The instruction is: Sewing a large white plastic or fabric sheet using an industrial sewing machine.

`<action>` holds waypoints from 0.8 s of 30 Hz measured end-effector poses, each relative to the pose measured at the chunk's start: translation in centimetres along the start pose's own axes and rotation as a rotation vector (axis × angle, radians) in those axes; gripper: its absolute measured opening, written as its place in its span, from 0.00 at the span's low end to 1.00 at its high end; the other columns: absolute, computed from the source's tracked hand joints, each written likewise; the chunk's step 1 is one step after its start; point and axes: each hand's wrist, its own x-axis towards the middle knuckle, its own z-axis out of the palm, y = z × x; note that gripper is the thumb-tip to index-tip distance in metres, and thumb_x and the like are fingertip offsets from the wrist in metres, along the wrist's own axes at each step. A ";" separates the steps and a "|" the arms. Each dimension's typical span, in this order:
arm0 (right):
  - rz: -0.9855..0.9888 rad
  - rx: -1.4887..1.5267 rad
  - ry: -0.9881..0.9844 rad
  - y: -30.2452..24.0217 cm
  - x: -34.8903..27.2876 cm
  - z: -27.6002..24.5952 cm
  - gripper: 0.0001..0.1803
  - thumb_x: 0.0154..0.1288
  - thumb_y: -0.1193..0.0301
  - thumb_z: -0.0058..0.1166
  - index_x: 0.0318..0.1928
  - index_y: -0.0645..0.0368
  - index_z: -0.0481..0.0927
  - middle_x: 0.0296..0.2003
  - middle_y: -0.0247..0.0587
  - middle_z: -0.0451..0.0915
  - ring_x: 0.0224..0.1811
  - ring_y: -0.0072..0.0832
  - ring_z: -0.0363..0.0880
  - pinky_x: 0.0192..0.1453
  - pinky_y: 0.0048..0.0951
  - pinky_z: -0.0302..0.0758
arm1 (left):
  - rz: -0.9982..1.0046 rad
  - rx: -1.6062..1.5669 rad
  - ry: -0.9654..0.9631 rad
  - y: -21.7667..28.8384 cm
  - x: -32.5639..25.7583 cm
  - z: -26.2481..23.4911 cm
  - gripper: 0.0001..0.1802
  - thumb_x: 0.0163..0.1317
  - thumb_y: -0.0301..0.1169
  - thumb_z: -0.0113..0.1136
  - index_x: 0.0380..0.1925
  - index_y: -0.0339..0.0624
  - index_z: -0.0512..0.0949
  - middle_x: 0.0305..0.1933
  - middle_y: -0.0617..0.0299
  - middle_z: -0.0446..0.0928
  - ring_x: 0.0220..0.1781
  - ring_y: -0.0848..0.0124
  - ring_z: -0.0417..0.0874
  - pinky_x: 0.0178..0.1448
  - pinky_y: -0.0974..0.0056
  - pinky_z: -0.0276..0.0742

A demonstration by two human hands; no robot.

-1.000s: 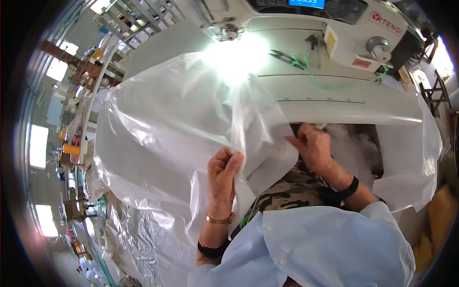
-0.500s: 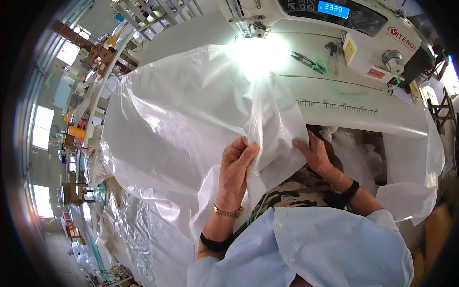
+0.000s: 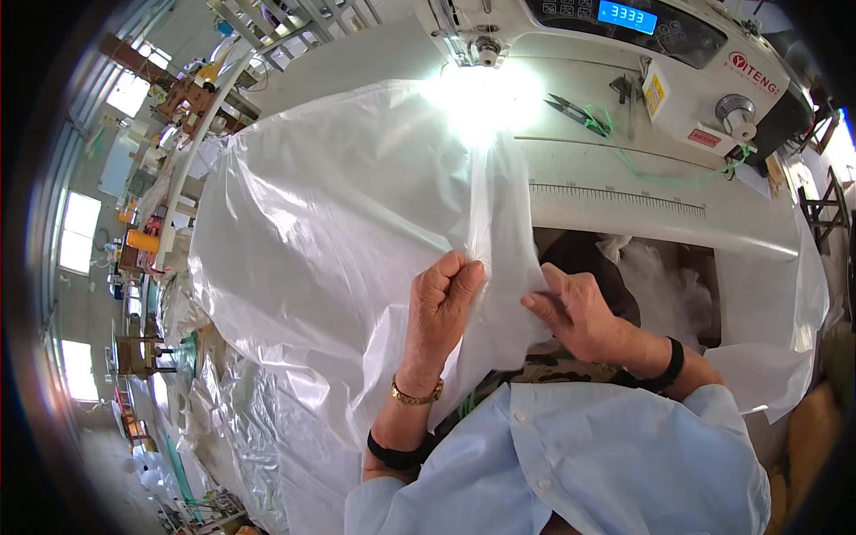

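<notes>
A big glossy white woven plastic sheet [image 3: 330, 205] spreads over the sewing table and hangs down towards my lap. From under the sewing machine's head [image 3: 489, 49], a narrow folded strip runs along it towards me. My left hand [image 3: 443, 299] is closed on that strip, thumb on top and fingers curled. At the sheet's right edge is my right hand [image 3: 575, 312], its thumb lying over the plastic and its other fingers bent, partly hidden, around the border. Bright lamp glare hides the needle and presser foot.
Black thread snips [image 3: 578, 114] lie on the table right of the machine head, beside loose green thread [image 3: 629, 165]. A printed ruler scale [image 3: 615, 193] marks the tabletop. More white plastic [image 3: 767, 303] hangs at the right, past an opening in the table. Cluttered benches fill the left.
My right hand has moved left and slightly down, its fingers bending more. The sheet's right part has swung left, straightening the strip. My left hand keeps its hold almost in place.
</notes>
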 end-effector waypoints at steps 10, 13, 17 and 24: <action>-0.267 -0.073 -0.105 -2.0 2.9 0.9 0.14 0.64 0.73 0.59 0.32 0.60 0.64 0.19 0.46 0.71 0.24 0.47 0.75 0.27 0.44 0.69 | -0.069 0.004 -0.048 0.3 -0.2 0.0 0.05 0.66 0.23 0.56 0.31 0.33 0.76 0.22 0.71 0.69 0.27 0.84 0.64 0.30 0.74 0.63; -0.329 -0.137 -0.102 -1.9 3.1 1.1 0.15 0.64 0.72 0.59 0.29 0.58 0.63 0.20 0.43 0.68 0.24 0.46 0.73 0.29 0.42 0.68 | -0.094 0.001 -0.066 0.4 -0.2 -0.2 0.04 0.65 0.22 0.55 0.33 0.33 0.78 0.23 0.70 0.74 0.28 0.85 0.68 0.31 0.74 0.66; -0.348 -0.144 -0.170 -1.8 3.3 1.1 0.16 0.63 0.70 0.60 0.29 0.57 0.64 0.20 0.43 0.70 0.24 0.45 0.74 0.30 0.42 0.69 | -0.095 -0.018 -0.066 0.8 -0.1 -0.1 0.05 0.66 0.21 0.53 0.35 0.33 0.79 0.25 0.68 0.78 0.27 0.84 0.70 0.31 0.74 0.69; -0.384 -0.168 -0.212 -0.8 2.9 1.6 0.15 0.61 0.66 0.63 0.32 0.59 0.68 0.23 0.40 0.73 0.26 0.42 0.78 0.34 0.38 0.74 | -0.121 -0.070 -0.102 0.8 -0.6 -0.5 0.09 0.71 0.28 0.54 0.34 0.34 0.79 0.28 0.72 0.76 0.31 0.85 0.69 0.35 0.76 0.67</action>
